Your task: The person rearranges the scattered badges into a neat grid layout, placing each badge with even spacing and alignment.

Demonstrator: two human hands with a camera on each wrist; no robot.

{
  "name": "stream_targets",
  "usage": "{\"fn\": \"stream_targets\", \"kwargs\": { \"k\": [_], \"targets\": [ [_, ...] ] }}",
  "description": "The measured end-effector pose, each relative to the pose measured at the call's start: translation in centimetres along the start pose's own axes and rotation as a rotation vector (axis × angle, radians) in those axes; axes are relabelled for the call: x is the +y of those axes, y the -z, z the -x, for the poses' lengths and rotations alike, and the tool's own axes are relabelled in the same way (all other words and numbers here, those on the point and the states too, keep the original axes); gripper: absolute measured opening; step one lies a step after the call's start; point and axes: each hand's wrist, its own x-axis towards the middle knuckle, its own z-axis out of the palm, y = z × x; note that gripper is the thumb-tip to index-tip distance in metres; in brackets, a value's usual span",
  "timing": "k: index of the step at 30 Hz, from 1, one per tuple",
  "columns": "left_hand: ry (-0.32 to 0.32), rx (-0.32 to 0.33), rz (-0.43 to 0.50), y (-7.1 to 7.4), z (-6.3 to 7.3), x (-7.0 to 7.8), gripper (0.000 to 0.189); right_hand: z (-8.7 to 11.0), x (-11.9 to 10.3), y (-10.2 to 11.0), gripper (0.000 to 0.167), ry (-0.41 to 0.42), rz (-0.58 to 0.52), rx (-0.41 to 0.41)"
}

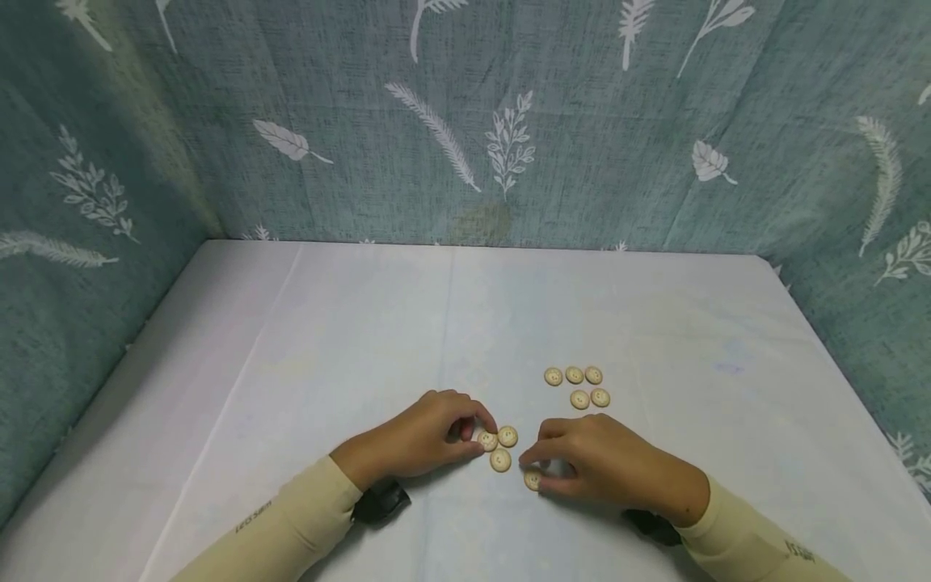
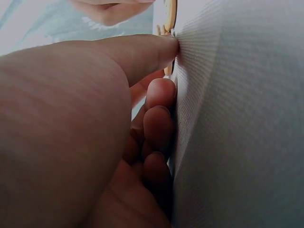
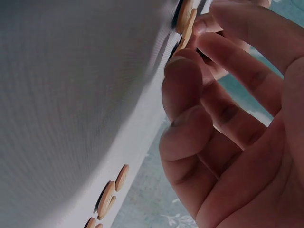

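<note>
In the head view, my left hand [image 1: 429, 432] pinches a round, pale wooden button [image 1: 487, 441] between thumb and index finger, low on the white table. Two more buttons, an upper one [image 1: 507, 436] and a lower one [image 1: 500, 461], lie right beside it. To their right, my right hand [image 1: 600, 461] has its thumb and index fingertip around another button [image 1: 533, 480], partly covered by the thumb. The left wrist view shows the left thumb [image 2: 156, 50] down at the cloth, with button edges [image 2: 169, 16] beyond it.
Behind the right hand lie several more wooden buttons [image 1: 575, 375] in two short rows. A white cloth [image 1: 349, 323] covers the table. Green leaf-patterned fabric [image 1: 582, 121] rises at the back and both sides.
</note>
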Motion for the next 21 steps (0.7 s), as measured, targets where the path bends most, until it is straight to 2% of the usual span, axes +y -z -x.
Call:
{"fn": "stream_targets", "kwargs": {
  "k": [7,21],
  "targets": [
    [-0.008,0.005,0.0,0.02,0.0,0.01,0.017,-0.06,-0.2,-0.09,0.018,-0.031,0.005,-0.045],
    [0.015,-0.006,-0.004,-0.01,-0.1,0.07,0.017,0.11,-0.36,-0.3,0.022,-0.06,0.026,-0.072]
  ]
}}
